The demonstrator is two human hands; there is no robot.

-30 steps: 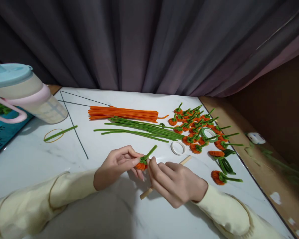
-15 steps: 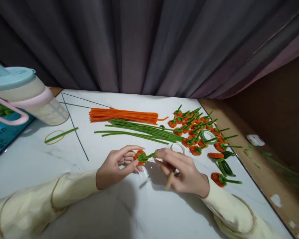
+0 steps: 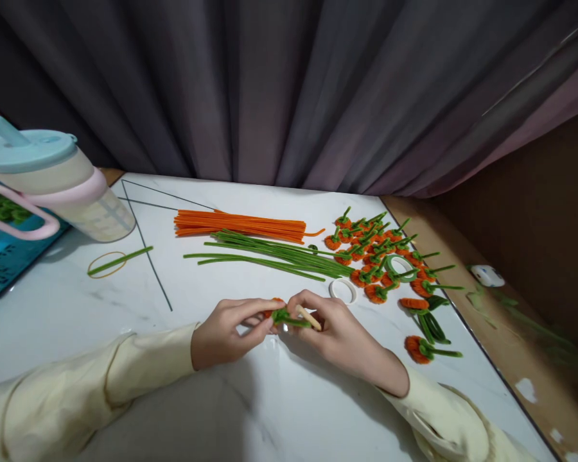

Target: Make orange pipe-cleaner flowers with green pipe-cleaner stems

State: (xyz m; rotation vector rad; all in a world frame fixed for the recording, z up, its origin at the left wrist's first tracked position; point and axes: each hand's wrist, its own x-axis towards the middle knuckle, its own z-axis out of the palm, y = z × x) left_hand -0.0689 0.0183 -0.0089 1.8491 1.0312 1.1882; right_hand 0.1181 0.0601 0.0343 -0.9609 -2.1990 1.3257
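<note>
Between the fingertips of my left hand (image 3: 232,332) is a small pipe-cleaner pumpkin (image 3: 279,314), orange with a green top and a green stem pointing right. Its orange body is mostly hidden by my fingers. My right hand (image 3: 344,337) is closed around a short, pale wooden stick (image 3: 310,318), and its fingertips are up against the pumpkin's right side. Just beyond my right hand lies a white ring (image 3: 334,292), apparently a tape roll. Green pipe cleaners (image 3: 270,258) and a bundle of orange pipe cleaners (image 3: 241,224) lie farther back.
Several finished pumpkins (image 3: 376,294) cluster at the right around a green tape roll (image 3: 390,273). A tumbler (image 3: 96,205) with a pink handle stands at left beside a blue basket (image 3: 0,269). A rubber band (image 3: 90,264) circles a green piece. A curtain (image 3: 250,90) hangs behind.
My right hand has moved left and closer to the pumpkin, and the stick has swung up towards it. The pumpkin has turned, with its stem now angled slightly down.
</note>
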